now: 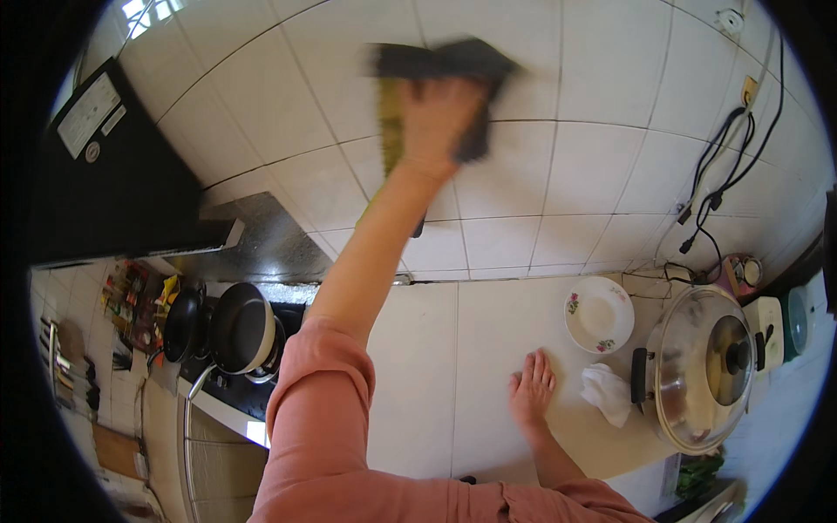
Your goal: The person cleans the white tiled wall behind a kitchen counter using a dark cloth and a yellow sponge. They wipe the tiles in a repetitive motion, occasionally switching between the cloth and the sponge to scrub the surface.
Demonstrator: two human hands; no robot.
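Observation:
My left hand [436, 118] is raised against the white tiled wall [610, 166], pressing a dark grey cloth [475, 65] to it. Both hand and cloth are smeared by motion. A yellow-olive strip [390, 131] shows along the cloth's left side; whether it belongs to the cloth I cannot tell. On the pale countertop [410, 375] my right hand [532, 388] lies flat, palm down, with nothing in it. Just right of it is a crumpled white cloth or tissue [606, 394]. A white plate with a floral rim [599, 315] sits beyond that hand.
A large pot with a glass lid [704, 370] stands at the right. Black cables [719, 196] hang on the wall above it. Frying pans [240, 329] rest on the stove at the left, below a black range hood [131, 174]. Several bottles and packets [131, 296] stand farther left.

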